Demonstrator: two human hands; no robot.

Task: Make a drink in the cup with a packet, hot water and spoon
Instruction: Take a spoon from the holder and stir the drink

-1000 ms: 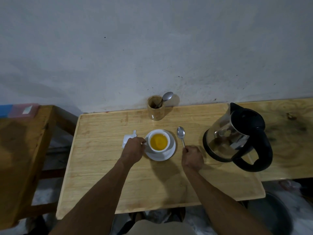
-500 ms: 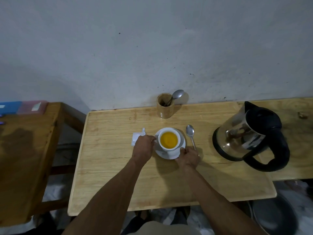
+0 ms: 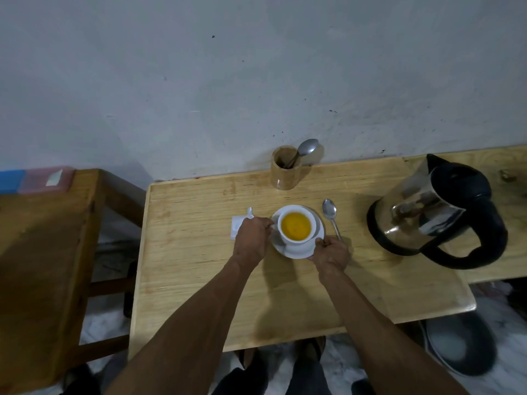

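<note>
Torn packet [image 3: 238, 227] lies far-left on table [image 3: 199, 252], left hand [image 3: 252, 242] closed at cup [image 3: 296, 225] handle w/ orange drink, right hand [image 3: 330, 253] pinching saucer [image 3: 296, 252] rim, spoon [image 3: 330, 216] just right, kettle [image 3: 436, 209] far right.

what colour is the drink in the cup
Yellow-orange, seen clearly from above in the head view: the drink fills the white cup.

A wooden holder [image 3: 286, 168] with one spare spoon [image 3: 307, 147] stands against the grey wall [image 3: 256, 75]; a darker bench [image 3: 42, 252] sits left of the desk [image 3: 199, 280].
</note>
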